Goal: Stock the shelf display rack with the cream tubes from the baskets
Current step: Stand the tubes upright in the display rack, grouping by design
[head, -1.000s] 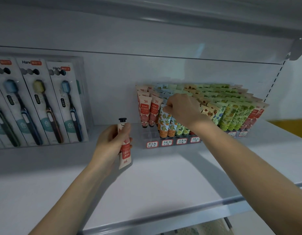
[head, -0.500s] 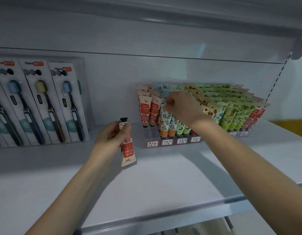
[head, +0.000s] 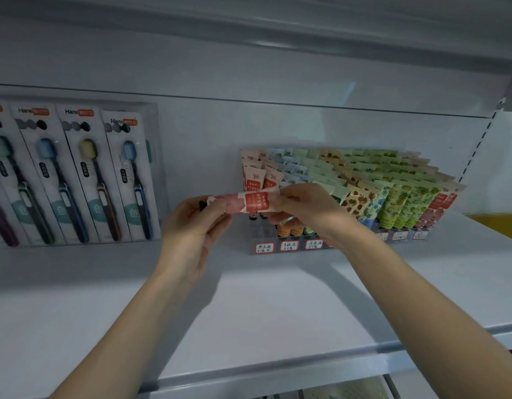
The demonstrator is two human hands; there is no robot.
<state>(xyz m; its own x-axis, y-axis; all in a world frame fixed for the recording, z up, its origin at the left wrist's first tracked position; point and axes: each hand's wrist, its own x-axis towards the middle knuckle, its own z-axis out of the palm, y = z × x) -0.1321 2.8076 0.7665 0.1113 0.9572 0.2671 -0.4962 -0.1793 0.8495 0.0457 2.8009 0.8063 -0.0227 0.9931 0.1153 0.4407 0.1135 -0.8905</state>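
Observation:
A red and cream tube (head: 243,203) lies level in the air in front of the display rack (head: 266,249). My left hand (head: 193,228) grips its black-capped end on the left. My right hand (head: 303,207) pinches its flat crimped end on the right. The clear rack stands on the white shelf (head: 277,306) and holds several rows of upright cream tubes: red ones at the left, then blue, green and fruit-patterned ones. Handwritten red-bordered price labels line the rack's front. The baskets are out of view.
Several boxed toothbrushes (head: 76,174) stand against the shelf's back wall at the left. An upper shelf (head: 306,33) hangs overhead. The shelf's front edge (head: 277,370) runs across the bottom of the view.
My left hand has lifted the red tube from upright by the rack's left to level in front of it. My right hand has left the rack's tubes and taken the tube's crimped end.

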